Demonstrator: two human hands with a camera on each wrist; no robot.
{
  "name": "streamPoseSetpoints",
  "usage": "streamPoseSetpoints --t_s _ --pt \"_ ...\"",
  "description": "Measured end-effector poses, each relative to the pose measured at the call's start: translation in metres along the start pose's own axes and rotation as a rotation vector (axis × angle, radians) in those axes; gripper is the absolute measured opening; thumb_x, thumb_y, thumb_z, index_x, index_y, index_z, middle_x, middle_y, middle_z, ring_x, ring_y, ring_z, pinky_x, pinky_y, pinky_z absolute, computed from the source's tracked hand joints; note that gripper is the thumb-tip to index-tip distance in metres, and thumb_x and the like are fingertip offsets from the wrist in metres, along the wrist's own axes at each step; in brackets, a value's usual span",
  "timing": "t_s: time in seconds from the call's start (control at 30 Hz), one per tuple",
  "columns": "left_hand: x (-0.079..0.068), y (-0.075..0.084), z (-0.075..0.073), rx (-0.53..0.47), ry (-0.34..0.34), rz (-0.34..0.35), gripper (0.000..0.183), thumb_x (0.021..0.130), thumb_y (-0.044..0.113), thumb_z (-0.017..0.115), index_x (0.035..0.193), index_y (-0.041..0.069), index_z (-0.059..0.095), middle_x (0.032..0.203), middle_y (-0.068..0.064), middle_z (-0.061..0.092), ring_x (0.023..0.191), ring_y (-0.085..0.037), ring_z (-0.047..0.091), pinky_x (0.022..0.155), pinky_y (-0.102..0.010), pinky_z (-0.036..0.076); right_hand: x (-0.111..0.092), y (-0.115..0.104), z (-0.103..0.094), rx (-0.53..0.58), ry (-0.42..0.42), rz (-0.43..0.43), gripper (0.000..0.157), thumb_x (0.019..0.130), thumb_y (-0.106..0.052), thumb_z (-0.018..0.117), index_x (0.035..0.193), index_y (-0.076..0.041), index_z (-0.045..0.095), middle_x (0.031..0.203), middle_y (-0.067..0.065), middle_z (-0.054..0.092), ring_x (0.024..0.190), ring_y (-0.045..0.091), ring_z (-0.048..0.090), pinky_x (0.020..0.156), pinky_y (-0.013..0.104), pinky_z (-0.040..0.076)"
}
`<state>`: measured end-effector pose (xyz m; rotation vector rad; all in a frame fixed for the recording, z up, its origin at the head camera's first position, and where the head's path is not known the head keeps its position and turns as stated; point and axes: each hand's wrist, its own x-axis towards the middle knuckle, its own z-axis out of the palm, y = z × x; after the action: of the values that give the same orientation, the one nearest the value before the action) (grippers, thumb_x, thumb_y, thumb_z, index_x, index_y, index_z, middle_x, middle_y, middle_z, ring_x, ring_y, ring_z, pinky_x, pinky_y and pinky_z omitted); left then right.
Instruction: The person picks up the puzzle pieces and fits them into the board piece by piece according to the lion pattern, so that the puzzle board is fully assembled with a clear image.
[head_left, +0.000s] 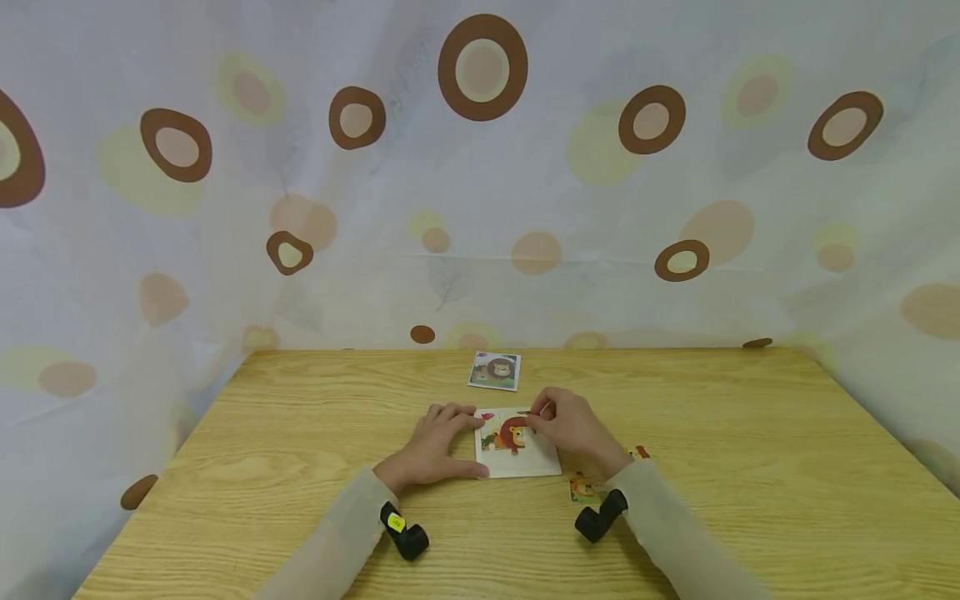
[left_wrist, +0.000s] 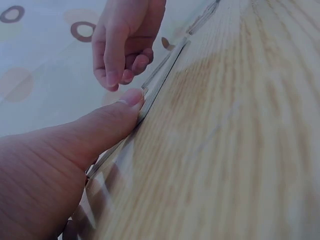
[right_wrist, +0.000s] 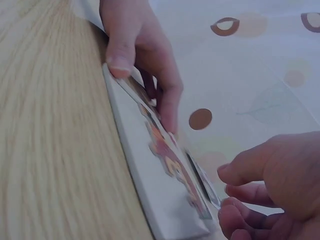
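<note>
Head view: white puzzle tray (head_left: 536,460) lies flat on the tabletop (head_left: 487,554), between 2 hands. Joined lion pieces (head_left: 514,435) sit in its upper part; near side bare. Left hand (head_left: 435,446) spread wide at the left edge, thumb at near corner, fingers at far corner, apparently bracing it. Right hand (head_left: 572,425) at the far right corner, fingers bent, thumb close to forefinger; cannot tell whether they pinch a piece. Near the right sleeve (head_left: 678,525): 2 loose pieces (head_left: 581,489). Beyond tray: lion picture card (head_left: 495,372). Handling, by judgement: tray light, stiff, apt to slide, best held by its border; pieces thin, tabs bendable, best pinched at opposite edges.
</note>
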<state>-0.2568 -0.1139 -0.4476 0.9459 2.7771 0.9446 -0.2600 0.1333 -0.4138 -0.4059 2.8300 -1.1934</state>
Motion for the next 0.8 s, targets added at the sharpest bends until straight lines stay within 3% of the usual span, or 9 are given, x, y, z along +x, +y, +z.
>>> streamPoseSetpoints --t_s 0.23,0.67,0.8 --pt "0.0 -0.002 0.001 0.006 0.005 0.015 0.066 0.079 0.042 0.078 0.132 0.01 0.055 0.144 -0.01 0.042 0.122 -0.029 0.035 0.098 -0.05 0.028 -0.002 0.016 -0.02 0.0 -0.018 -0.083 0.01 0.092 -0.012 0.062 0.094 -0.002 0.061 0.078 0.006 0.057 0.066 0.015 0.049 0.061 0.029 0.042" --pt "-0.002 -0.006 0.006 0.012 0.016 0.036 0.066 0.079 0.044 0.077 0.133 0.013 0.055 0.146 -0.01 0.041 0.122 -0.027 0.035 0.096 -0.048 0.029 -0.013 0.043 -0.063 -0.03 0.037 -0.107 0.012 0.091 -0.011 0.063 0.098 -0.001 0.06 0.081 0.007 0.059 0.067 0.015 0.05 0.062 0.029 0.042" --pt "0.0 -0.006 0.004 0.019 0.016 0.037 0.067 0.079 0.045 0.076 0.133 0.014 0.055 0.146 -0.009 0.041 0.122 -0.027 0.035 0.095 -0.047 0.029 -0.018 0.053 -0.078 -0.05 -0.059 -0.099 0.017 0.091 -0.011 0.063 0.1 0.003 0.059 0.081 0.008 0.059 0.065 0.015 0.051 0.059 0.03 0.043"
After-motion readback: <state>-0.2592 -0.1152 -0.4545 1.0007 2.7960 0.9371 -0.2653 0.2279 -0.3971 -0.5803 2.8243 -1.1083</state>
